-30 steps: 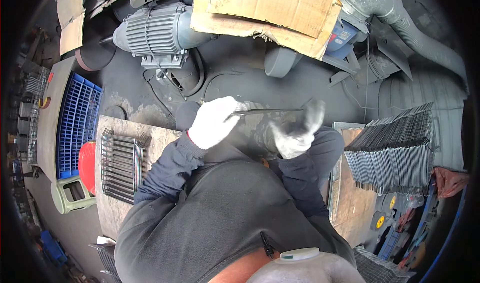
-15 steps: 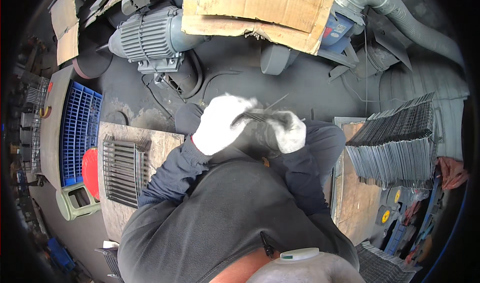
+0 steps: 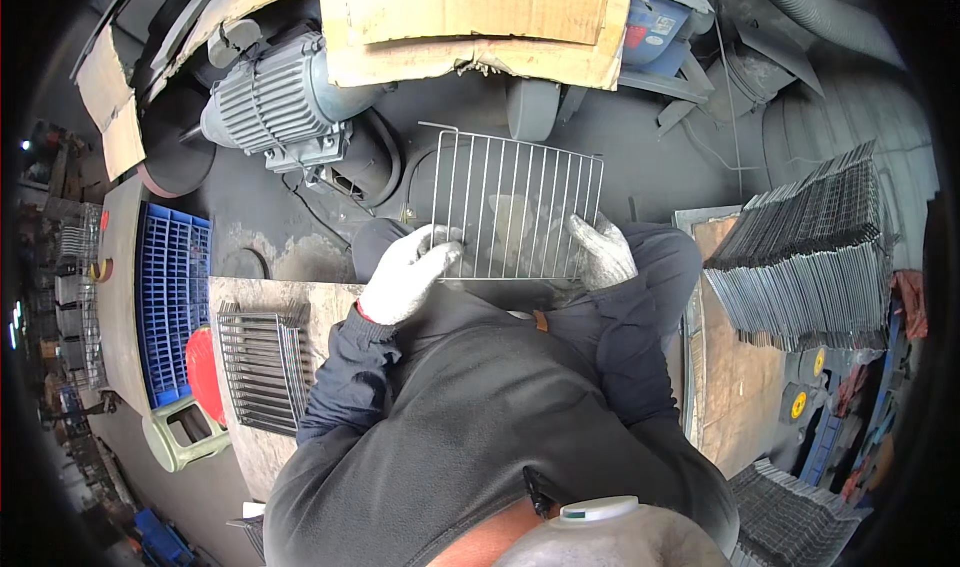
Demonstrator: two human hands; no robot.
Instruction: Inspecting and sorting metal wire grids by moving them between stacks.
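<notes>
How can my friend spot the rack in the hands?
Find the dark top in the middle. Just above it, a wire rack spans between the gloved left hand and right hand. Unlike the stacked racks at right, it's alone and see-through.

Ahead of me, toward my right, a blue machine housing [image 3: 657,51] carries a small pale label [image 3: 660,25] with a red patch [image 3: 635,36] just to its left. Whatever is printed there is too small and soft for me to make out. I can read no words, numbers or signs anywhere else around me.
</notes>
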